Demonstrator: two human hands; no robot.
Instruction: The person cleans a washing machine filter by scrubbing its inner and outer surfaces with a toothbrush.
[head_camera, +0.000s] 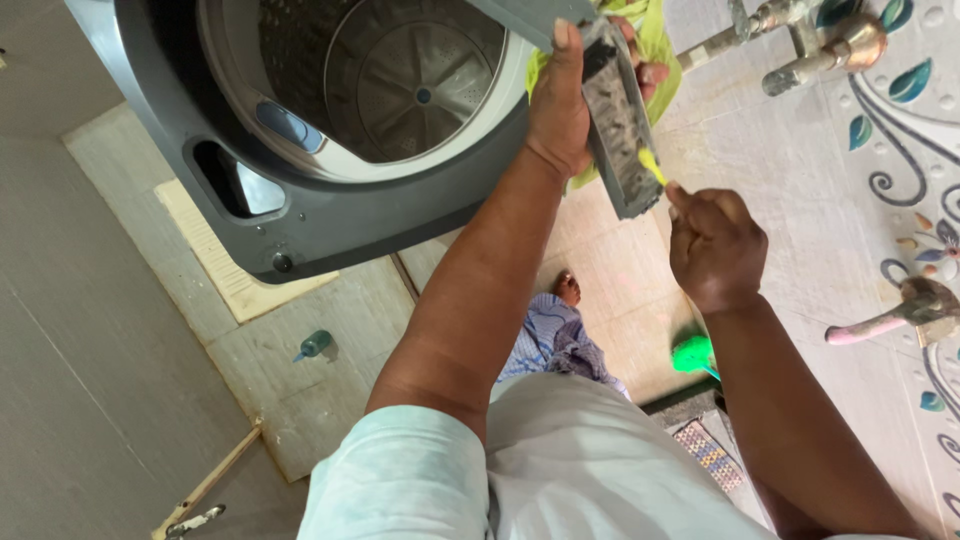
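**Filter in the left hand, brush in the right**

I see the left hand (560, 110) closed around a long grey filter (620, 125), thumb laid along its near edge, fingers wrapped behind it and mostly hidden. The filter is held upright and slightly tilted, its dirty meshed face turned towards the right hand. A yellow-green cloth (655, 40) shows behind the left hand and the filter; I cannot tell whether the fingers also pinch it.

The right hand (715, 245) sits just below and to the right of the filter, curled into a tight fist on a thin yellow brush (652, 165). The brush tip touches the filter's lower part. Most of the handle is buried in the fist.

Left of the left hand, the open washer (300, 215) shows its steel drum (410, 75), with a dark grey rim around it. Above the right hand, metal taps (800, 40) stick out from the patterned tiled wall (900, 200); a pink-handled tap (890, 320) is to its right. Below the right wrist a bright green object (692, 352) lies on the floor, kind unclear. Under the left forearm I note a bare foot (567, 290) and blue checked cloth (545, 335). A small teal bottle (313, 345) lies on the floor well to the left.
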